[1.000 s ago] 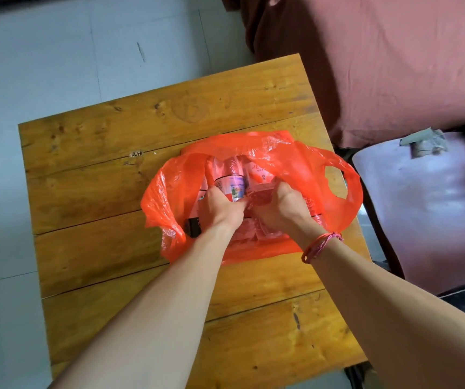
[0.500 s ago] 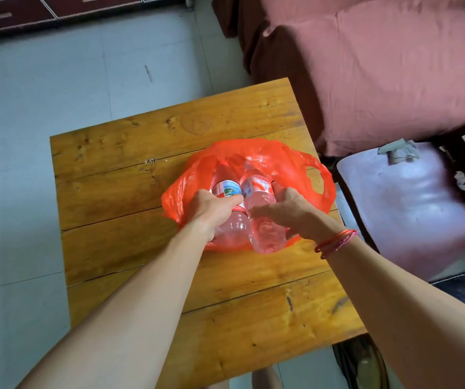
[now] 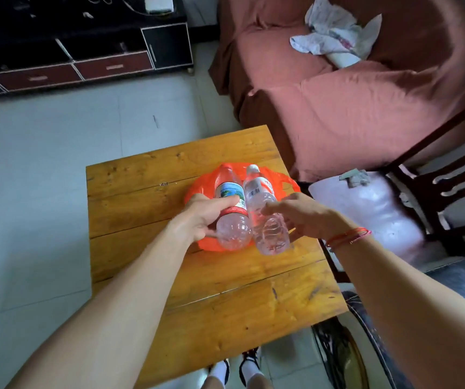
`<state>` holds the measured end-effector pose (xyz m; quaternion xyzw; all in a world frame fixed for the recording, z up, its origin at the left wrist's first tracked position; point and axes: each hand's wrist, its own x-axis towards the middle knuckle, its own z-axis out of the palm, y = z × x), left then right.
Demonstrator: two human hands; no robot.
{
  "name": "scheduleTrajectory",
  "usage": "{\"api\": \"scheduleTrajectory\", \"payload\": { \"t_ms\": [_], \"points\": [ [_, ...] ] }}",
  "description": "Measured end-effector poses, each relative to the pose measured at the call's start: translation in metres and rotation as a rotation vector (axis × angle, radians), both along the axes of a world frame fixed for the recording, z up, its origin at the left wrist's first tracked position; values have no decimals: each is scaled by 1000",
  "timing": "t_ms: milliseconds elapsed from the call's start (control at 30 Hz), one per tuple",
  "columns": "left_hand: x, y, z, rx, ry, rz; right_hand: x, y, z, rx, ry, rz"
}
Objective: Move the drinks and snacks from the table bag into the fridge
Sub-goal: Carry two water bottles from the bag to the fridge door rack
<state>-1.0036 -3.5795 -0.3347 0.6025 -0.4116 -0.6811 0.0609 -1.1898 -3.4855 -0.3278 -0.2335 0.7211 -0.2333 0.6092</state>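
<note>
Head view, nearest first: my left hand (image 3: 203,220) curls its fingers round a red-banded water bottle (image 3: 232,228), and my right hand (image 3: 304,217) wraps a clear water bottle (image 3: 267,231). The bottles touch side by side, caps pointing away, over the orange plastic bag (image 3: 197,189) on the wooden table (image 3: 147,197). Beyond stands a pink-covered sofa (image 3: 352,113).

Orange-red plastic bag (image 3: 201,183) glows; left clear plastic bottle (image 3: 229,192) shows a blue-green, red-banded label; right clear plastic bottle (image 3: 260,189) wears pink-white with barcode.
</note>
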Motion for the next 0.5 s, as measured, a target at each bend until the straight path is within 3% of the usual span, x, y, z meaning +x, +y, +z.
{"api": "scheduleTrajectory", "payload": {
  "t_ms": [300,500],
  "points": [
    [1,3,121,-204,255,-42,-3,7,120,-295,-49,-20],
    [-10,0,198,-411,425,-45,-1,3,201,-583,25,16]
  ]
}}
